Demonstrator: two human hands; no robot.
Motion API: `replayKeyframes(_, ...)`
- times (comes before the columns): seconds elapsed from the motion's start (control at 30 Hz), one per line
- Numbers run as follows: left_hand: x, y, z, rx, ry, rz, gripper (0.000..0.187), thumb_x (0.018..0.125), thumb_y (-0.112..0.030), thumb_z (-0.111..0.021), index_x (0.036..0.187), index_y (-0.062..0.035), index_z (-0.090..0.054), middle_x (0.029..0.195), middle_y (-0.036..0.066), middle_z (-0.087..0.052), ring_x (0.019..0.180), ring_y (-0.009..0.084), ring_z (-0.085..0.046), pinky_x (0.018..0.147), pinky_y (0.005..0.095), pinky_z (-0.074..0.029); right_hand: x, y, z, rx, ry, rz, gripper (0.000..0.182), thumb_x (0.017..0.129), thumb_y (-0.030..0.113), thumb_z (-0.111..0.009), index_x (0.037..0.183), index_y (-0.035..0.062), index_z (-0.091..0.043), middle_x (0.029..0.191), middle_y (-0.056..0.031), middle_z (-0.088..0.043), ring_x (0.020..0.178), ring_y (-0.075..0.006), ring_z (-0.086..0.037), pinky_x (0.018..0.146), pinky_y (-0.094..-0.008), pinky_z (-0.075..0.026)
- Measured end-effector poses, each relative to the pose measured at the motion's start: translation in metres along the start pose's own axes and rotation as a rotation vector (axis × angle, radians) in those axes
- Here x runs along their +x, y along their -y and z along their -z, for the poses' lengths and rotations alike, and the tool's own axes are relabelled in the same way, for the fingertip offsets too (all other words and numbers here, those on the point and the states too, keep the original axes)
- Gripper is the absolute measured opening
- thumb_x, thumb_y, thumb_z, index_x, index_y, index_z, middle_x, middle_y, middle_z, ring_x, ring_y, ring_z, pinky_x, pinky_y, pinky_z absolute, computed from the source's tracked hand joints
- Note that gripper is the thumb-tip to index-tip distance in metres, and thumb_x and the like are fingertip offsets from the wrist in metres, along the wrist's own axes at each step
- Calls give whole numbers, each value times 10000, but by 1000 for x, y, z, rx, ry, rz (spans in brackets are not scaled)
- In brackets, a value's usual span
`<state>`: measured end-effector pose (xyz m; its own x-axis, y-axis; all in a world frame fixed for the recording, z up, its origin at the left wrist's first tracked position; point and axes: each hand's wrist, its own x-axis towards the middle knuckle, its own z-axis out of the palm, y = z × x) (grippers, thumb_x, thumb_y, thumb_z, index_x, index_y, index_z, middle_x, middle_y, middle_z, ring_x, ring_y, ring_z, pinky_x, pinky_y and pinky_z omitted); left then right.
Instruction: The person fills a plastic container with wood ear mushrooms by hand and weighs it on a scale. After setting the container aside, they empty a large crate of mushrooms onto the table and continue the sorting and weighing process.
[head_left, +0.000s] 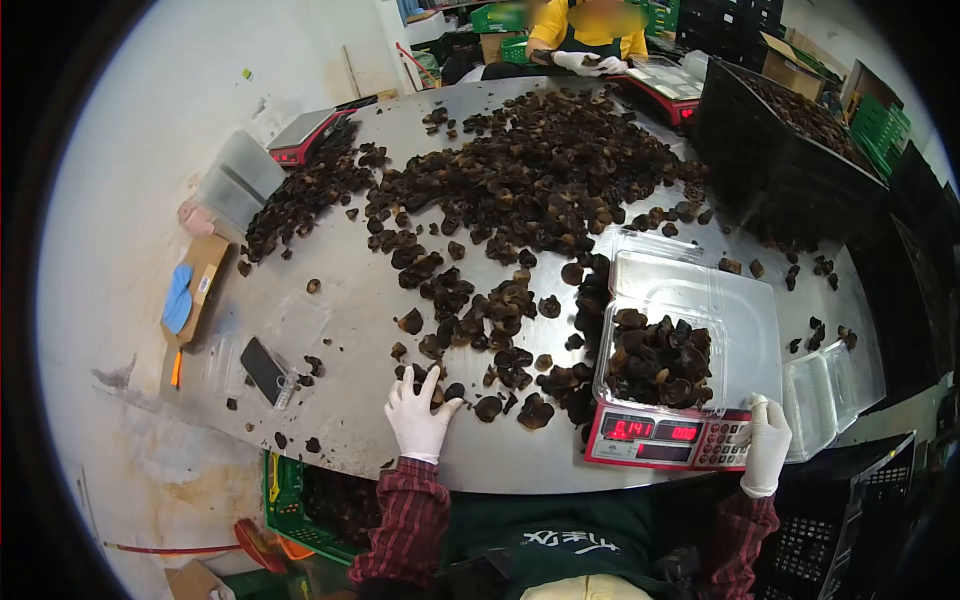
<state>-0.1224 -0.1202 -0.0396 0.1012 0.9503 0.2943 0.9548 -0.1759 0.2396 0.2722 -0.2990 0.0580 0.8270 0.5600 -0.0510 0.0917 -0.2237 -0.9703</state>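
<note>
My left hand [418, 414], in a white glove, rests with fingers spread on the metal table at the near edge of the loose dark mushroom-like pieces [520, 170]. On the right, my right hand [768, 445], also gloved, is at the keypad corner of the red scale [645, 440]; its fingers are bent close together, and what they hold, if anything, cannot be made out. An open clear plastic box [718, 290] lies on the scale, with dark pieces [660, 360] in one half. The red display seems to read 0.141.
Clear boxes [820, 400] lie right of the scale. A phone [264, 372] and cardboard box [208, 275] are at left. A black crate [780, 170] stands back right. Another person's gloved hands [590, 64] are beyond the table, near a second scale [665, 85].
</note>
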Motion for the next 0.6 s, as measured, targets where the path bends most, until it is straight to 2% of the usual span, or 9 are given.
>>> replayKeyframes(0.07, -3, 13, -17, -117, -120, -24, 326, 744, -191, -712, 1050, -115, -632, 1180, 101, -557, 1085, 321, -480, 925, 423, -400, 1, -5, -2, -9, 8, 3, 219, 947, 198, -551, 886, -6, -604, 597, -4, -533, 430, -42, -471, 412, -175, -357)
replayKeyframes(0.17, -5, 34, -24, -345, -112, -14, 217, 741, -88, -685, 951, -60, -636, 1082, 106, -602, 1039, 299, -515, 901, 382, -425, -1, 1, -7, -33, 21, 6, 219, 945, 186, -550, 873, -12, -609, 616, -15, -545, 440, -46, -479, 420, -183, -366)
replayKeyframes(0.23, -1, 40, -21, -431, -179, -33, 170, 718, -10, -671, 884, -34, -640, 955, 118, -639, 924, 295, -578, 843, 362, -466, -1, 0, -7, -58, 36, 51, 217, 940, 175, -551, 872, -21, -615, 641, -22, -558, 452, -55, -489, 432, -195, -374)
replayKeyframes(0.3, 6, 48, -24, -515, -194, 4, 157, 714, 16, -677, 863, -25, -647, 877, 93, -651, 790, 218, -609, 740, 315, -494, -2, -4, -8, -47, 5, 111, 225, 945, 180, -545, 853, -8, -626, 610, 10, -527, 451, -34, -460, 416, -193, -352)
replayKeyframes(0.37, 16, 46, -20, -838, -2, 340, 137, 726, 33, -676, 854, -7, -651, 834, 53, -643, 706, 126, -585, 655, 257, -481, -3, -1, -2, -36, 47, 11, 210, 938, 168, -548, 906, -24, -627, 697, -21, -577, 479, -61, -511, 443, -200, -391)
replayKeyframes(0.4, 23, 37, -11, -920, 69, 394, 136, 742, 45, -661, 874, 11, -656, 852, 22, -630, 694, 79, -555, 625, 223, -462, -3, 0, -1, -28, 39, 0, 210, 936, 171, -552, 918, -24, -630, 701, -21, -579, 480, -63, -512, 450, -200, -408)
replayKeyframes(0.5, 41, -22, 19, -1004, 85, 248, 158, 736, 49, -663, 891, 20, -656, 873, 39, -640, 741, 103, -578, 665, 229, -470, -4, -2, -3, -9, 4, 32, 226, 937, 187, -555, 888, -23, -621, 625, -13, -560, 442, -56, -488, 419, -200, -380)
replayKeyframes(0.53, 48, -36, 11, -1033, 6, 27, 155, 751, 18, -664, 905, 4, -656, 861, 19, -630, 699, 72, -541, 593, 206, -436, -3, -4, -3, -27, 5, 49, 225, 935, 185, -554, 902, -26, -624, 659, -18, -583, 455, -58, -502, 430, -201, -392)
replayKeyframes(0.6, 58, -99, 42, -1146, 104, -139, 175, 742, 57, -662, 914, 21, -656, 968, 71, -636, 868, 139, -582, 791, 249, -457, -3, -2, -5, -54, 22, 59, 218, 934, 182, -553, 912, -21, -628, 677, -19, -594, 461, -60, -509, 440, -198, -402)
